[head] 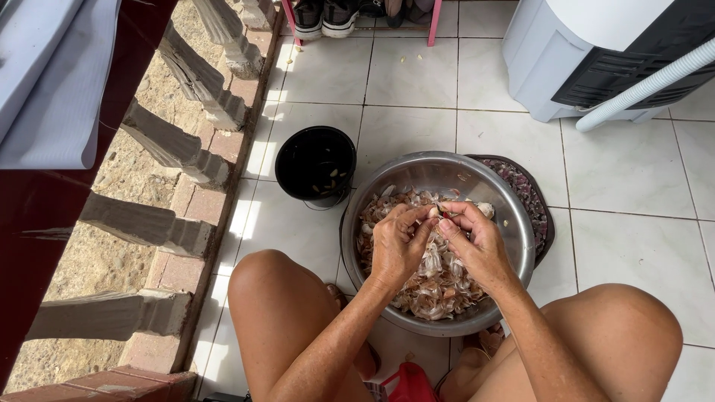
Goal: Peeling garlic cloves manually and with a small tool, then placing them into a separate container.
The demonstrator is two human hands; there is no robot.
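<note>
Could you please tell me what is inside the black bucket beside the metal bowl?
A few pale peeled cloves lie at the bottom of the black bucket; its near wall hides the rest.

The steel bowl (514,216) is shiny silver, and the garlic skins (439,286) in it are pale pink, cream and brown (papery white where light hits). The bucket (316,165) is black. The floor tiles (633,171) are off-white with grey grout lines. The railing balusters (179,156) are weathered grey on reddish brick.
</note>
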